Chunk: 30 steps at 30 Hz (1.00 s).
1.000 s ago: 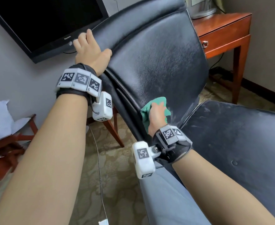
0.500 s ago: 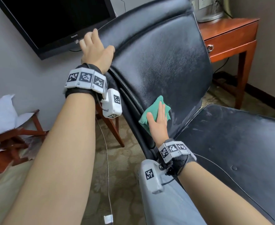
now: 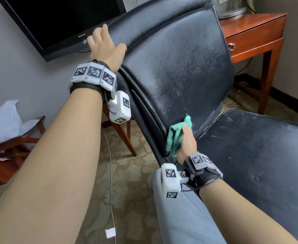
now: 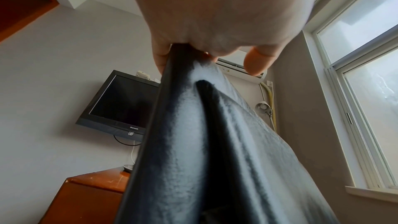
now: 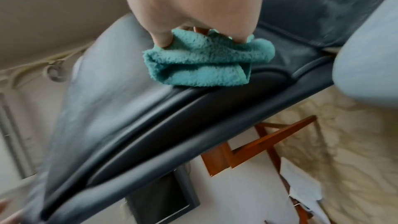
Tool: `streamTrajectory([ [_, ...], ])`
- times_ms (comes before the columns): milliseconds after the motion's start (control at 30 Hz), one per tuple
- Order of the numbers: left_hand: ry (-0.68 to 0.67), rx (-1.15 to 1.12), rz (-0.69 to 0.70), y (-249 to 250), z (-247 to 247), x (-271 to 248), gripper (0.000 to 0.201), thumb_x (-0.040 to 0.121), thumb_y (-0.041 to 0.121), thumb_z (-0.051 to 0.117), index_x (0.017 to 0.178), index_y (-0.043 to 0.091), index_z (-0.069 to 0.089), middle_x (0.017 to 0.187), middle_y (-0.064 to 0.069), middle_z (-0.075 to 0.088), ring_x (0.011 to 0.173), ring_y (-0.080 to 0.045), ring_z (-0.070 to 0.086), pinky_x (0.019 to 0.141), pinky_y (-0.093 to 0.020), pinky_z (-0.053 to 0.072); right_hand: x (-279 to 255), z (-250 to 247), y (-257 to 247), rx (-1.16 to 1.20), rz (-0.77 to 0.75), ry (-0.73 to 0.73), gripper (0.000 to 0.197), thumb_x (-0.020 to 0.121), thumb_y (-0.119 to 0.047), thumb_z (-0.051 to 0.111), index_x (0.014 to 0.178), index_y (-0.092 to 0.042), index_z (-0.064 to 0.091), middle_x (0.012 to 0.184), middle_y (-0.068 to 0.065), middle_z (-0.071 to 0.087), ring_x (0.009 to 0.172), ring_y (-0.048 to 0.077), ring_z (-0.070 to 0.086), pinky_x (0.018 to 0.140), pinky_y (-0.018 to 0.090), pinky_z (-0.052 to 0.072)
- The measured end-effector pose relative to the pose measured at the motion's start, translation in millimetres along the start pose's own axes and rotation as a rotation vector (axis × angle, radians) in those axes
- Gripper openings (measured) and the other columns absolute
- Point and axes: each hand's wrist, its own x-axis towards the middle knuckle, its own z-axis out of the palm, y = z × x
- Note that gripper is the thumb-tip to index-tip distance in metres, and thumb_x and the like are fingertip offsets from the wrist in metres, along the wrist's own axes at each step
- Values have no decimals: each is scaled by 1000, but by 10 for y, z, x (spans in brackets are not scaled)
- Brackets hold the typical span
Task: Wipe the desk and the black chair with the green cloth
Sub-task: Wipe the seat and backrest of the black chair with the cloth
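The right hand [image 3: 187, 145] has its fingers and thumb bunched into the cloth [image 3: 175, 138], gripping it in folds and pressing it against the bottom of the chair [image 3: 179, 67] back, right at the crease where back meets seat. The cloth's lower fold hangs over the back's side edge, with the piped rim just beneath it. The seat stretches away broad and bare to the right of that hand.

The left hand [image 3: 106, 48] is clamped over the upper side edge of the chair back, thumb on the front face, the other fingers curled round behind the rim. Between the two hands the whole front of the back lies open, its leather dull and greyish.

Just beyond the chair's top stands the desk [image 3: 253, 34], its drawer closed; a metal base [image 3: 232, 9] sits on its top, partly hidden by the chair. A TV [image 3: 56, 20] hangs on the wall behind the left hand. Lower left, a wooden rack [image 3: 12, 148] holds white paper [image 3: 2, 124]. A thin cable [image 3: 110, 173] trails across the patterned carpet beside the person's knee.
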Motion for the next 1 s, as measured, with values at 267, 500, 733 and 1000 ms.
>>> streamTrajectory([
  [267,16,12,2,-10,28,32,68,91,28,45,149,11,15,152,-2,18,137,-23,16,107,-28,20,-392,374,-510,-94,-217,-58,57,95,-27,48,148,-31,26,158,-10,12,145,11,5,118,34,4],
  [500,21,13,-2,-18,38,31,68,91,29,45,150,12,15,152,-1,18,137,-23,16,105,-32,23,-291,-43,-54,-274,-251,-20,63,93,-20,55,148,-24,25,157,-2,18,143,9,15,118,28,10],
  [733,5,26,6,26,8,-12,68,91,27,45,149,10,14,151,-3,19,136,-24,17,105,-29,23,-235,-285,191,-49,107,197,42,89,-30,55,130,-20,58,128,2,59,112,19,55,102,33,41],
  [1000,7,15,3,18,3,-14,68,91,27,45,149,10,14,152,-2,18,137,-23,17,105,-29,22,-297,-62,-417,95,-79,173,47,82,-37,51,126,-25,61,114,-1,62,112,20,57,100,37,42],
])
